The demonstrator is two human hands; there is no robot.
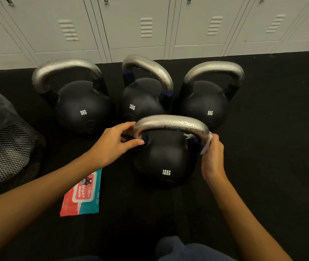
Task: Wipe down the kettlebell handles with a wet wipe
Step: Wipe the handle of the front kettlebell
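Wiping is underway on the near 12KG kettlebell (pixel 166 159) on the floor: wet wipe (pixel 206 146) is gripped against the handle's right end by the right hand (pixel 213 157), left end is pinched by the left hand (pixel 112 146). Next, likely a wipe across the beaded bar.

Nearest 12KG kettlebell (pixel 166 162) — left hand (pixel 112 146) grips its handle's left end, right hand (pixel 213 157) presses a wet wipe (pixel 206 145) on the right end.
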